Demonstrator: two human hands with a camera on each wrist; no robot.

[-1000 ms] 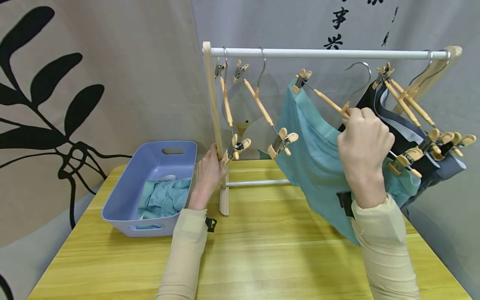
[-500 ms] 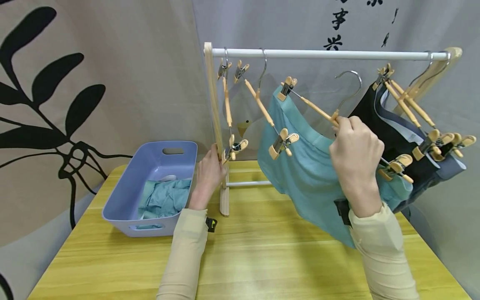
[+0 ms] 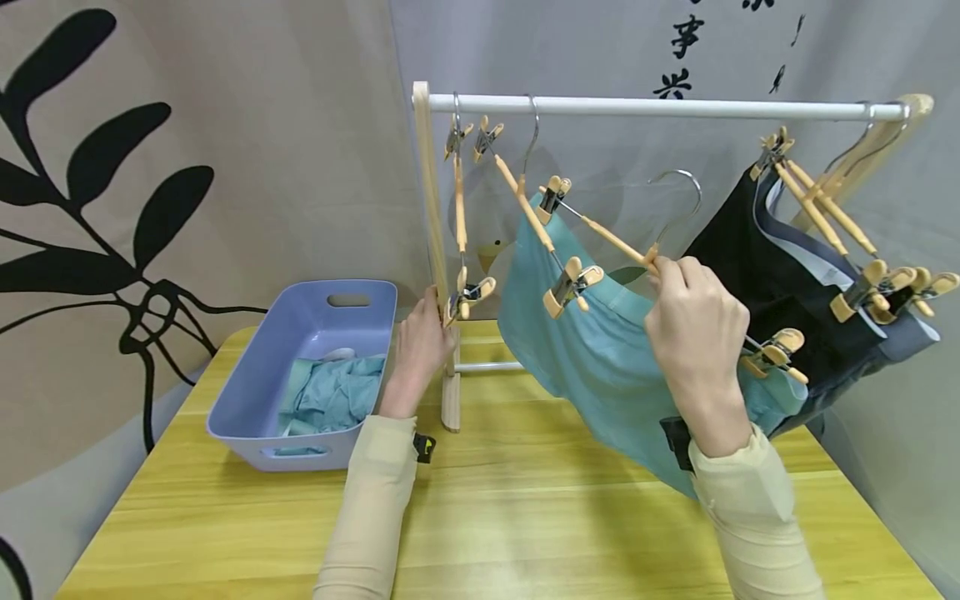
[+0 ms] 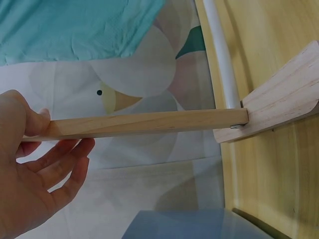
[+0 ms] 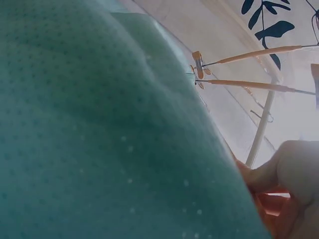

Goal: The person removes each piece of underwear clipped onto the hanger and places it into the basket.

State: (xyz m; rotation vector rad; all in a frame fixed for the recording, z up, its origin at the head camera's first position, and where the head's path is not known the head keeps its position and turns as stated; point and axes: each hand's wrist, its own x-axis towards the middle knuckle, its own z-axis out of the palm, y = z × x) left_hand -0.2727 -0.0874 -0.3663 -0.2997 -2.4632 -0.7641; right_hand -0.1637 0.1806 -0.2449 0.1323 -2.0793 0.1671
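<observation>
My right hand (image 3: 693, 325) grips the wooden bar of a clip hanger (image 3: 611, 237), from which teal shorts (image 3: 577, 333) hang by clips at both ends. This hanger's metal hook (image 3: 686, 187) is below the rack's white rail (image 3: 637, 107), apart from it. In the right wrist view, the teal fabric (image 5: 109, 124) fills most of the picture and part of the hand shows at lower right. My left hand (image 3: 422, 346) holds the rack's left wooden post (image 4: 144, 123) between thumb and fingers.
Two bare clip hangers (image 3: 525, 204) hang at the rail's left end. Dark garments (image 3: 780, 250) on hangers crowd its right end. A blue-purple basket (image 3: 232, 417) with folded teal cloth (image 3: 333, 396) stands left on the wooden table (image 3: 525, 517).
My right hand has moved left and slightly down with the hanger and teal shorts, away from the dark garments. My left hand keeps its hold on the post.
</observation>
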